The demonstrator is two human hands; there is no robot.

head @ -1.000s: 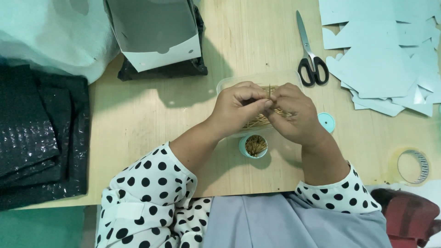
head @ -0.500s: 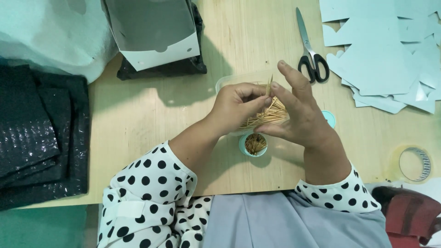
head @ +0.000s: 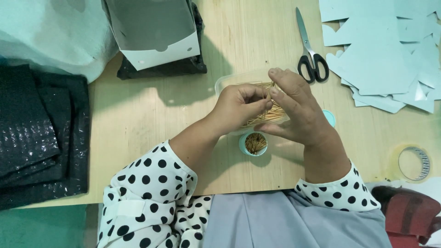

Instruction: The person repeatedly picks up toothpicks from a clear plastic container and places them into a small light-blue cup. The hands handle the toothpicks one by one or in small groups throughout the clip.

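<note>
Two bare hands meet over a clear plastic tub (head: 225,83) on the wooden table (head: 138,115); the left hand (head: 239,108) is curled, its thumb and fingertips pinched on a small bunch of thin wooden sticks (head: 271,112); the right hand (head: 298,112) stands just beside it with its fingers spread and lightly bent, forefinger and thumb touching the same bunch from the other side, so both hands hold the sticks between them; whether the sticks rest in the tub or are lifted clear of it cannot be told, since the hands cover most of it. Just below the hands stands a small round teal cup (head: 255,143), upright and filled with more sticks seen end-on; a teal lid (head: 330,118) peeks out beside the right hand. Black-handled scissors (head: 310,55) lie closed near the far edge, next to a heap of pale blue paper cut-outs (head: 381,59); a roll of tape (head: 415,163) lies flat at the right; a white folded box (head: 158,39) sits on a black bag at the far side; black shiny sheets (head: 39,133) are piled at the left. Both sleeves are white with black dots.
</note>
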